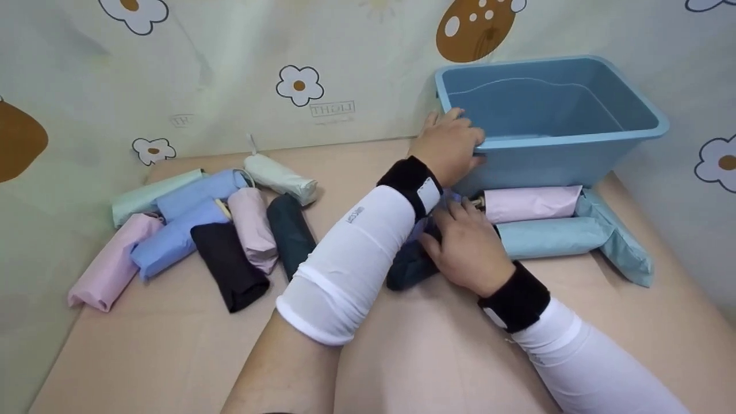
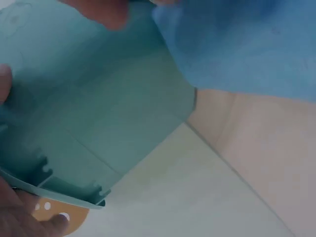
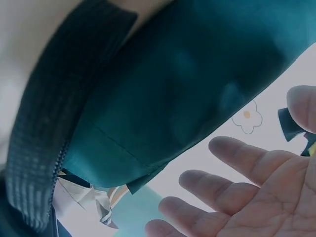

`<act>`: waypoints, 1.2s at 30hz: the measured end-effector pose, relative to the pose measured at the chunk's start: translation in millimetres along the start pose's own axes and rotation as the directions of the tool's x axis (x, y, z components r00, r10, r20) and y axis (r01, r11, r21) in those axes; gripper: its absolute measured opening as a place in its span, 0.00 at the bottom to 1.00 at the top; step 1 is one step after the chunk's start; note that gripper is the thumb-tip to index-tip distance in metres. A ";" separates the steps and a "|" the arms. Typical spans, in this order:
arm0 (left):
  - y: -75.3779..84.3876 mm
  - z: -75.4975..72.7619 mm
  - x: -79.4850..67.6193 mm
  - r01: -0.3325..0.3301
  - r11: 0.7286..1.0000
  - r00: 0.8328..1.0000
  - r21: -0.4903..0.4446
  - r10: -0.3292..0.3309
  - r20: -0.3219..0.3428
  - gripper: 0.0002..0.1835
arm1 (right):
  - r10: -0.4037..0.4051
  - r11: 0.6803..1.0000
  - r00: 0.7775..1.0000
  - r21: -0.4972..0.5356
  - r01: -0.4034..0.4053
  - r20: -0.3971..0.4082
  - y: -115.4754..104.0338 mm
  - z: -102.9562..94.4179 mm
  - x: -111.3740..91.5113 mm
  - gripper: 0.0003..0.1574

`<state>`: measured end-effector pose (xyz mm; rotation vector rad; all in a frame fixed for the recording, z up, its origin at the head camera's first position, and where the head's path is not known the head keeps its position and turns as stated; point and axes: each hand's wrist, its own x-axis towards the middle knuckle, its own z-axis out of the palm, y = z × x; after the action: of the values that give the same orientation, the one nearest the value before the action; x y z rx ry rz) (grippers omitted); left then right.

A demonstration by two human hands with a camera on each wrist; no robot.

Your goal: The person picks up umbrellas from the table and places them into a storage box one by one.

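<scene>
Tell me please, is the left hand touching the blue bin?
Touching: the head view shows the left hand gripping the blue bin by its rim.

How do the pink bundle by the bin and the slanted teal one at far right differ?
The pink bundle runs crosswise before the blue bin; the slanted teal bundle angles toward the near right. The pink bundle is pale pink; the slanted teal bundle is blue-green. Both are slim and lie on the surface.
</scene>
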<state>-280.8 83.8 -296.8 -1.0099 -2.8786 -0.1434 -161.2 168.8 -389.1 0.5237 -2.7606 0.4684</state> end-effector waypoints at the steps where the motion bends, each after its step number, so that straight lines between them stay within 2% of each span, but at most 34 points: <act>1: -1.5 1.0 1.7 -0.028 1.000 1.000 0.004 0.028 -0.010 0.20 | 0.005 1.000 1.000 -0.001 -0.005 0.007 -0.6 0.1 0.0 0.33; 4: -5.0 1.1 3.3 -0.102 0.995 0.995 -0.015 0.102 -0.012 0.17 | 0.012 1.000 1.000 0.000 -0.012 0.022 -1.9 0.1 0.3 0.33; 6: -7.9 0.2 1.9 -0.126 0.992 0.992 -0.030 0.126 -0.004 0.15 | 0.010 1.000 1.000 0.002 -0.010 0.028 -2.6 0.1 0.5 0.32; 14: -28.9 -7.2 -14.1 -0.058 0.997 0.998 -0.054 0.060 0.028 0.13 | -0.041 0.999 0.999 -0.018 0.042 0.026 0.9 1.7 1.4 0.30; 20: -54.9 -8.7 -37.6 -0.041 0.997 0.999 -0.066 0.043 0.032 0.11 | -0.037 0.999 0.997 -0.009 0.037 0.074 5.3 6.8 1.0 0.32; 29: -90.8 -11.0 -71.2 -0.041 0.993 0.998 -0.107 0.035 -0.061 0.07 | -0.009 0.999 0.994 -0.035 0.013 0.109 15.5 7.7 -2.7 0.32; 36: -115.8 -16.2 -92.3 -0.008 0.993 0.999 -0.122 0.001 -0.054 0.06 | -0.007 1.000 0.991 -0.025 0.011 0.135 19.5 7.2 -1.9 0.32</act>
<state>-280.8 -65.1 -298.1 -1.0150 -2.8480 -0.3445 -168.9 183.9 -401.3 0.5812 -2.8874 0.4084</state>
